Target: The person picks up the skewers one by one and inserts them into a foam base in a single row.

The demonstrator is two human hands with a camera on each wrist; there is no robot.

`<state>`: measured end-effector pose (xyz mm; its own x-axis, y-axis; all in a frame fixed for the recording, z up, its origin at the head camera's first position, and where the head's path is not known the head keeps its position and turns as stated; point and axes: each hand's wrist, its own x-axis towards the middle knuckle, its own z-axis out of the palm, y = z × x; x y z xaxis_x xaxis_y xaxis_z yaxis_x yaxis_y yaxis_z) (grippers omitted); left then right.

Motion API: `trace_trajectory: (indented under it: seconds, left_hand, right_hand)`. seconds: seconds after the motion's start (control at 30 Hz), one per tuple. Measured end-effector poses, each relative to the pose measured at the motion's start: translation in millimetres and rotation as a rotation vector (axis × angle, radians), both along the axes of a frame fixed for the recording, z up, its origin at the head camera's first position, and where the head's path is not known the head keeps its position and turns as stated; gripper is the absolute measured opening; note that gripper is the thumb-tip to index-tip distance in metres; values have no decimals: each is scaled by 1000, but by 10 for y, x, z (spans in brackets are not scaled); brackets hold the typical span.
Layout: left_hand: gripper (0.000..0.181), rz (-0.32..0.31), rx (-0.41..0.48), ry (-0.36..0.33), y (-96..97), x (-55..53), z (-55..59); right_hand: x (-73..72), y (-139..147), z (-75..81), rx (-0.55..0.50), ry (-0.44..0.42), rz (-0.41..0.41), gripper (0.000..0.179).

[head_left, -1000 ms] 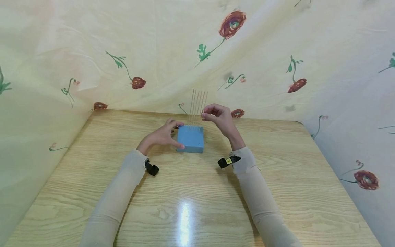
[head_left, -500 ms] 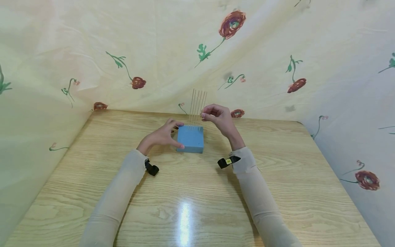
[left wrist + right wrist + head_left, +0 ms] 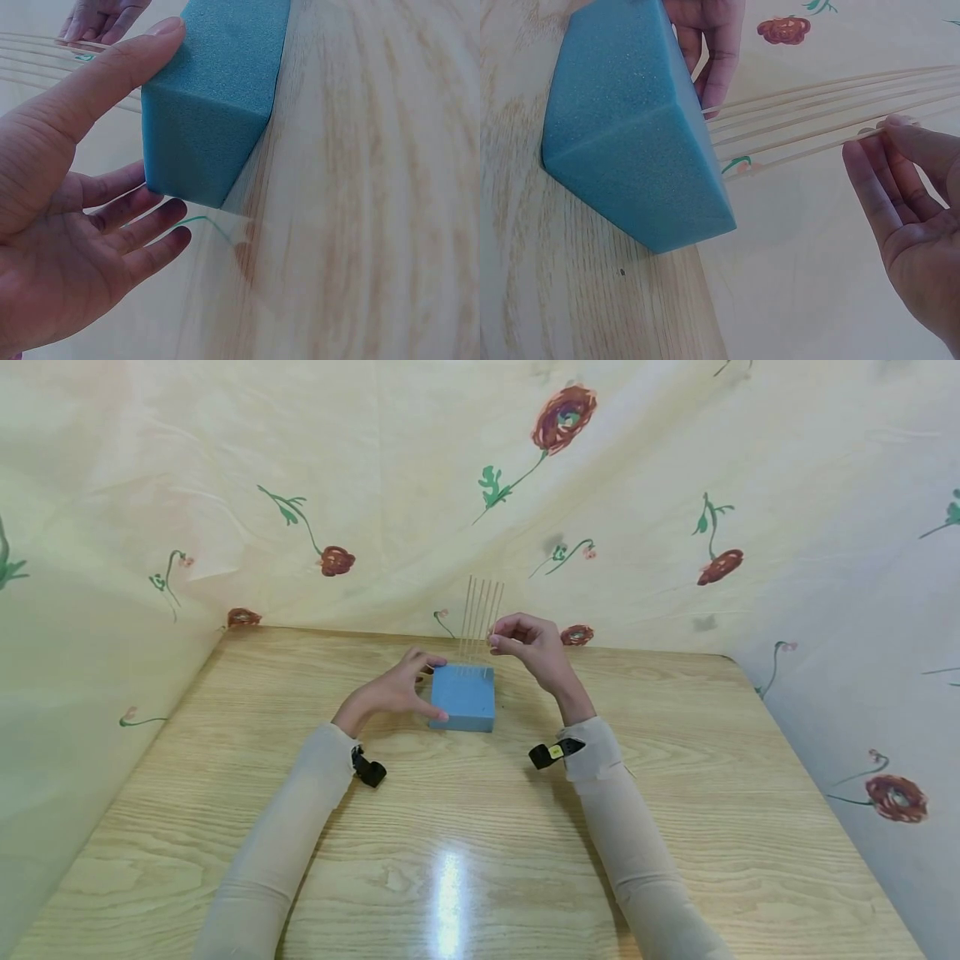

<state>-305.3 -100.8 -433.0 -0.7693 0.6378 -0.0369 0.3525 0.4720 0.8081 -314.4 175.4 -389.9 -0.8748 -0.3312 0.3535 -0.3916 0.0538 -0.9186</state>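
A blue foam block (image 3: 462, 700) lies flat on the table, with several thin wooden sticks (image 3: 471, 614) standing in a row from the top of its far part. My left hand (image 3: 392, 688) holds the block at its left side, thumb at the near corner and fingers toward the far corner; in the left wrist view the thumb presses on the foam (image 3: 225, 60). Between thumb and fingertips my right hand (image 3: 538, 652) pinches the rightmost stick (image 3: 787, 160) partway up. That stick's lower end meets the foam in the right wrist view; how deep it goes is hidden.
Beneath everything is a wood-grain table (image 3: 480, 827). A pale cloth (image 3: 405, 510) with printed flowers hangs behind its far edge and at both sides. A small dark speck (image 3: 622, 272) lies on the table beside the block.
Both hands and the block stay almost in place. The top of the pinched stick has swayed slightly left and then back.
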Motion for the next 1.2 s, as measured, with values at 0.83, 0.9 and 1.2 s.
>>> trace_trajectory:
  seconds: [0.83,0.9,1.2]
  left_hand:
    - [94,1,-9,14,0,32,-8]
    - [94,1,-7,8,2,35,0]
    - [93,2,-3,-7,-2,28,17]
  right_hand:
    - [61,38,60,56,-45,-19,13]
    - [57,53,68,71,-49,-13,14]
    - [40,111,160,155,-134,25,24]
